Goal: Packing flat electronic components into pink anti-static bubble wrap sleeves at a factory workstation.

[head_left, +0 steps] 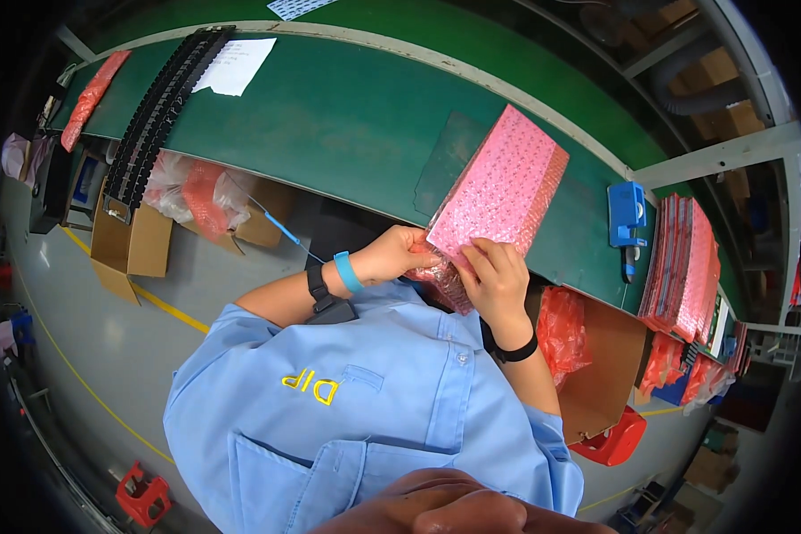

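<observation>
A pink bubble-wrap bag point(498, 182) lies at a slant on the green bench, its near end hanging over the front edge. My left hand point(396, 256) is closed, thumb and fingers pinching the near left corner of the bag. Beside it, my right hand point(498, 280) bends its fingers over the near end and grips the bubble wrap. Loose clear-pink bubble film point(449, 287) hangs below both hands, close to my shirt. What lies inside the bag cannot be made out.
A dark clear sheet point(449, 160) lies left of the bag. Rightward are a blue tool holder point(627, 214) and a stack of pink-wrapped packs point(681, 262). A black slotted rack point(156, 116) and white paper point(234, 67) lie leftward. An open carton point(601, 369) stands below the bench.
</observation>
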